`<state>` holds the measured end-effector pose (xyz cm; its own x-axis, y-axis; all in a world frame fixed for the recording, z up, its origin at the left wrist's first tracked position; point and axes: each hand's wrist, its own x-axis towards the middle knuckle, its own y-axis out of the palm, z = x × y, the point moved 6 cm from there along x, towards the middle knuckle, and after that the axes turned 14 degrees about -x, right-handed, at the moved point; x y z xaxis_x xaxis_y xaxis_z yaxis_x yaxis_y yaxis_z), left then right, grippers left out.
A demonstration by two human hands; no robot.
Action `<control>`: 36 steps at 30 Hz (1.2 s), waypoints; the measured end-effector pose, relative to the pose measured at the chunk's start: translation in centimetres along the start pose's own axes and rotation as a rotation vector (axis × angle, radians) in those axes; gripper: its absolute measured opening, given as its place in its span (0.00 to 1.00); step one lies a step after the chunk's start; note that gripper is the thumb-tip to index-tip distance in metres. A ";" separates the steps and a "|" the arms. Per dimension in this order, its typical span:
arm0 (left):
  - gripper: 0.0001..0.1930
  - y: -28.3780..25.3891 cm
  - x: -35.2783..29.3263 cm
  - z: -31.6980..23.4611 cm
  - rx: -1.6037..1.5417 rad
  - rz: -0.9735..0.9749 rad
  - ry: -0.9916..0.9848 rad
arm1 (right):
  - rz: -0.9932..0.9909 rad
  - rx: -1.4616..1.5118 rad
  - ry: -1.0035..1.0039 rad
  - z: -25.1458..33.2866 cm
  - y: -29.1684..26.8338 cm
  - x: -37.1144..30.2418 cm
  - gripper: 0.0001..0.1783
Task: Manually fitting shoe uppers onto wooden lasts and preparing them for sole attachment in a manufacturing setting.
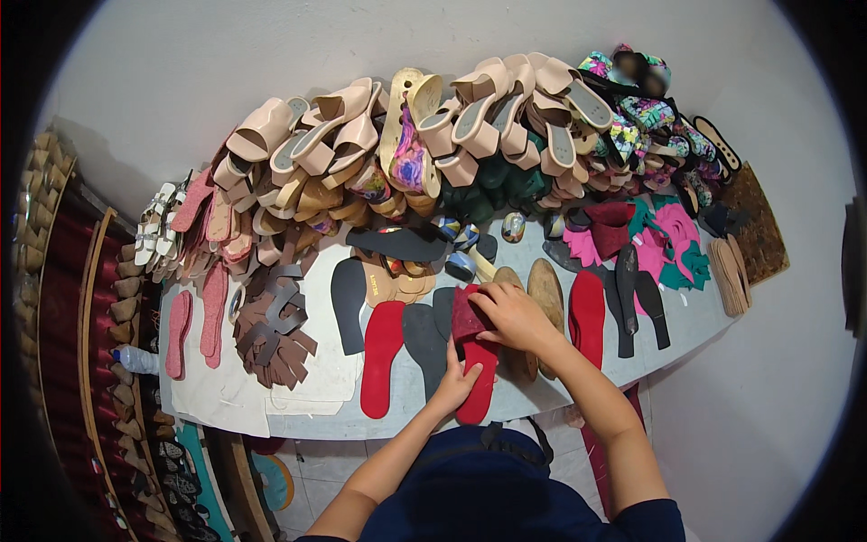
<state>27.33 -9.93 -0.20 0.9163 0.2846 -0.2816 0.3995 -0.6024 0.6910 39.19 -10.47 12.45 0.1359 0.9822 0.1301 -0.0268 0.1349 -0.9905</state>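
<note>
A red insole (476,397) stands out at the table's front edge, with a dark red shoe upper (467,318) lying across its top end. My left hand (454,387) grips the insole's left side, the thumb laid over its face and one finger reaching up along the upper. From the right, my right hand (513,316) closes over the upper's right edge; its fingertips press on the dark red material. To the left lie another red insole (381,361) and a dark grey sole piece (423,348). Beyond my right hand are wooden shoe lasts (545,294), partly covered by my arm.
Finished beige heeled sandals (339,122) are heaped along the wall. Brown strap pieces (275,334) lie at left, pink and green cut pieces (673,239) at right. A third red insole (587,316) rests beside black strips (626,298). Shelves with lasts (126,330) stand far left.
</note>
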 end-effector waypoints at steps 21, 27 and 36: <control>0.36 2.0 1.2 -2.3 0.009 -0.062 0.046 | -0.123 0.071 -0.021 -1.7 -0.6 -0.6 0.30; 0.34 2.2 1.6 -1.9 -0.063 -0.110 -0.005 | -0.090 0.109 -0.087 -2.4 0.0 -0.4 0.29; 0.42 2.6 1.9 -3.7 0.045 -0.153 0.072 | -0.093 0.140 -0.115 -2.3 0.3 0.8 0.28</control>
<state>30.02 -8.20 3.54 0.8408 0.4274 -0.3321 0.5368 -0.5802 0.6125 41.55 -9.89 12.13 0.0305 0.9721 0.2327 -0.1576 0.2346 -0.9592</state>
